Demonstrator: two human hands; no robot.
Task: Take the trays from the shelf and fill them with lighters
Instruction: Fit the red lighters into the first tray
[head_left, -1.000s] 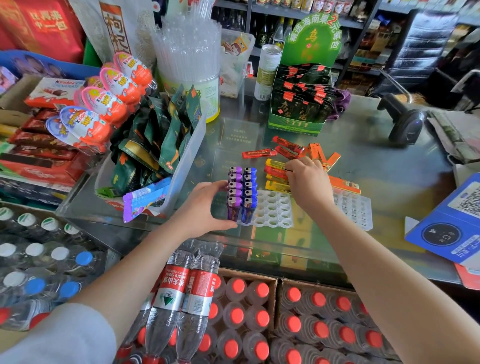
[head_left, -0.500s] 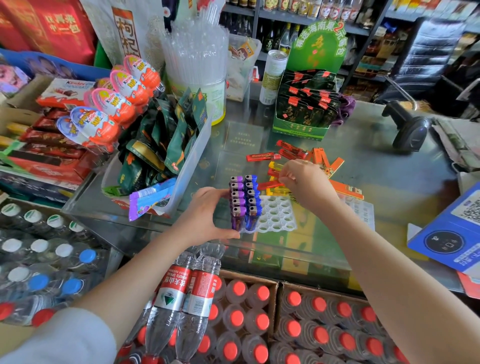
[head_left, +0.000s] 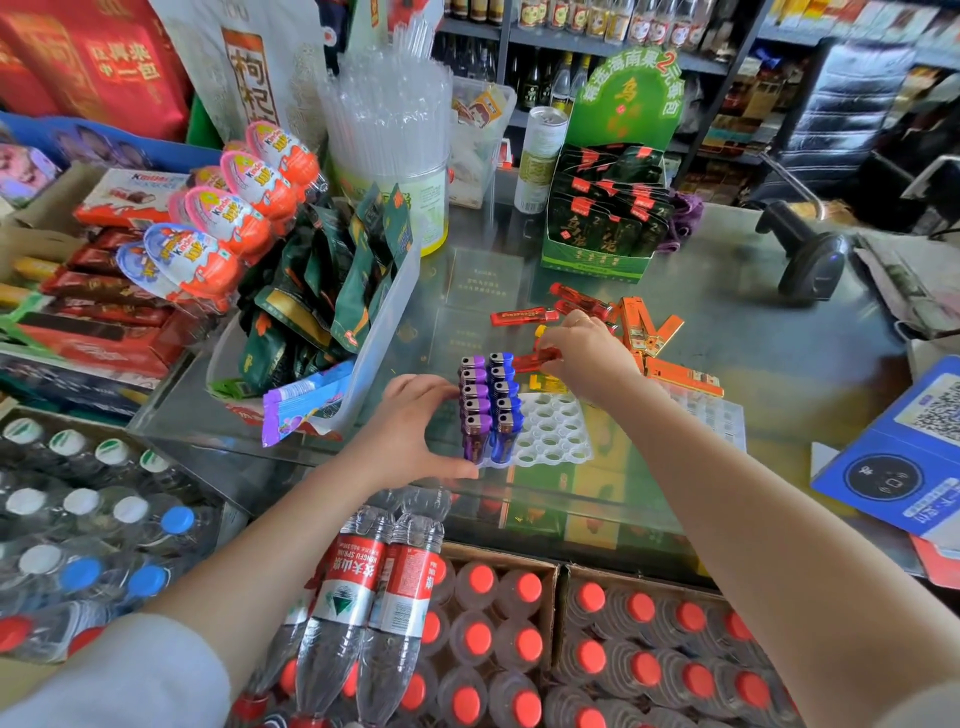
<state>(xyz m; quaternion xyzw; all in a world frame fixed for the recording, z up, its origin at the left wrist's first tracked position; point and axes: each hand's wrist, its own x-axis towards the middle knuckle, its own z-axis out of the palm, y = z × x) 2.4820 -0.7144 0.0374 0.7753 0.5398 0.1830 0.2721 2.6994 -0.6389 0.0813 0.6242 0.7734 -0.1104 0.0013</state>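
While the right hand (head_left: 589, 358) pinches a translucent red plastic lighter (head_left: 535, 359) in its fingers, ready for an empty socket, the left hand (head_left: 415, 431) curls its fingers round the white perforated plastic tray (head_left: 553, 436) on the glass table (head_left: 753, 322), probably steadying the purple and blue lighters (head_left: 488, 405) standing upright.

One view only, head-worn, wide-angle. Looks forward and steeply down over the glass surface (head_left: 779, 332) from the near edge. Both forearms enter from the bottom corners and converge mid-frame; left hand (head_left: 410, 431) and right hand (head_left: 587, 358) sit close, near centre, at the tray (head_left: 550, 441). Bottle crates (head_left: 519, 649) fill the bottom, directly below the camera. Shelves (head_left: 597, 47) run across the top edge, far off. Edges bow with lens distortion.
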